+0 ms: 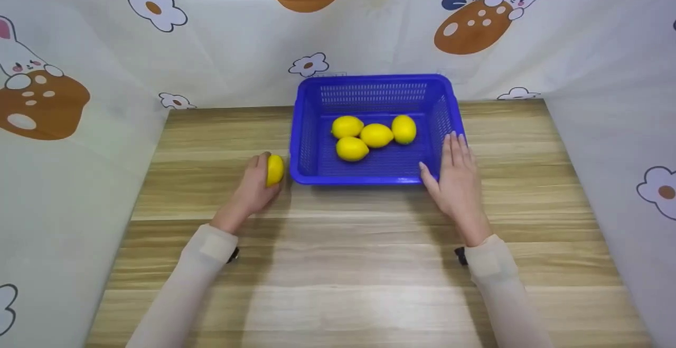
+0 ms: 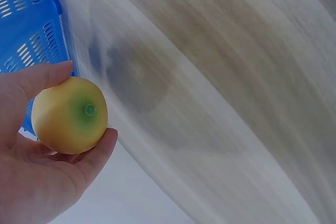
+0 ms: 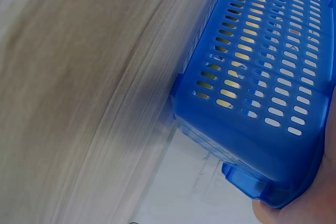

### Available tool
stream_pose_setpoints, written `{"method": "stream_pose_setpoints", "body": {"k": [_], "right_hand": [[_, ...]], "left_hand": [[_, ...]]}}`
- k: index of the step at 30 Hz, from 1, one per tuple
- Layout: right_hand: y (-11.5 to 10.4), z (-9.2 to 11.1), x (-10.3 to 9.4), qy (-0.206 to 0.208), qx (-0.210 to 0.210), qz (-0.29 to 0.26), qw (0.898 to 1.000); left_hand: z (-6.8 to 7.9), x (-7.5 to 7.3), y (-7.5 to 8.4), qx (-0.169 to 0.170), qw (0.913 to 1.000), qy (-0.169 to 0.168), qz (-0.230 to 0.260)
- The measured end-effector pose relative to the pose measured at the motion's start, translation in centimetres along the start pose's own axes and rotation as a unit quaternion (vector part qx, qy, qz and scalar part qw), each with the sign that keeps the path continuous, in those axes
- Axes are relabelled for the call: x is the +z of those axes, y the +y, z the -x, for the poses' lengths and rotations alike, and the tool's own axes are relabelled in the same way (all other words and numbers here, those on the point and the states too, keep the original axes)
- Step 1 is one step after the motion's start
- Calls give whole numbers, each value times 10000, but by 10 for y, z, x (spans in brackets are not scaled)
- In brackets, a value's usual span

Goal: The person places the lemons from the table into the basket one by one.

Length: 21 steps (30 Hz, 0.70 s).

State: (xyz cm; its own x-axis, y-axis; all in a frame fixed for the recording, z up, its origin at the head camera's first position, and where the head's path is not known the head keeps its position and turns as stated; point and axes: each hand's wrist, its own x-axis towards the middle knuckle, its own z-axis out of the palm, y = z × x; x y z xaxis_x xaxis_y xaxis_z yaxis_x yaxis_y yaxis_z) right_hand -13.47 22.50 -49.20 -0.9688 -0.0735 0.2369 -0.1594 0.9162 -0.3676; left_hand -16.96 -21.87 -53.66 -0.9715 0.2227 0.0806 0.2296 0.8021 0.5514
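Observation:
My left hand (image 1: pixel 254 188) grips a yellow lemon (image 1: pixel 275 170) just left of the blue basket. In the left wrist view, thumb and fingers curve round the lemon (image 2: pixel 65 116), whose greenish end faces the camera. The rectangular slotted plastic basket (image 1: pixel 359 180) stands at the back of the table, with several lemons (image 1: pixel 376 135) lying together on its floor. My right hand (image 1: pixel 460 187) rests on the basket's front right corner, fingers straight along the right rim and thumb over the front rim. The right wrist view shows the basket's slotted side (image 3: pixel 236 140) beside that hand (image 3: pixel 310 203).
The wood-grain table (image 1: pixel 338 263) spreads in front of the basket and to both sides. A pale cloth wall (image 1: pixel 380 36) with rabbits and flowers rises directly behind the basket, and similar cloth flanks the table left and right.

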Motion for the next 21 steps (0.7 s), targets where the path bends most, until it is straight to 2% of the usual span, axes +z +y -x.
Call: {"method": "stream_pose_setpoints", "body": {"k": [3,5,10,11,12,17,18,19,21], "right_hand": [[0,0,0,-14,0,-4,10000],[0,0,0,-17,7,-11,10000],[0,0,-1,-28,26,-15,10000],[0,0,-1,-45,35,-18,10000],[0,0,-1,-60,45,-17,10000],[-2,1,-2,-127,87,-30,9999],[-2,0,-2,-120,81,-23,9999],[-2,0,-2,-114,69,-17,9999],[-1,0,-2,-85,36,2,10000]], "left_hand": [[0,-6,2,54,10000,57,3],[4,-19,19,-49,9999,-48,126],[8,-38,40,-140,9995,-213,199],[8,-41,42,-131,9995,-222,186],[7,-39,36,-35,9998,-166,142],[6,-46,39,28,9996,-216,153],[6,-48,39,24,9996,-238,157],[7,-53,47,-61,9993,-326,194],[6,-56,47,-88,9991,-391,170]]}}
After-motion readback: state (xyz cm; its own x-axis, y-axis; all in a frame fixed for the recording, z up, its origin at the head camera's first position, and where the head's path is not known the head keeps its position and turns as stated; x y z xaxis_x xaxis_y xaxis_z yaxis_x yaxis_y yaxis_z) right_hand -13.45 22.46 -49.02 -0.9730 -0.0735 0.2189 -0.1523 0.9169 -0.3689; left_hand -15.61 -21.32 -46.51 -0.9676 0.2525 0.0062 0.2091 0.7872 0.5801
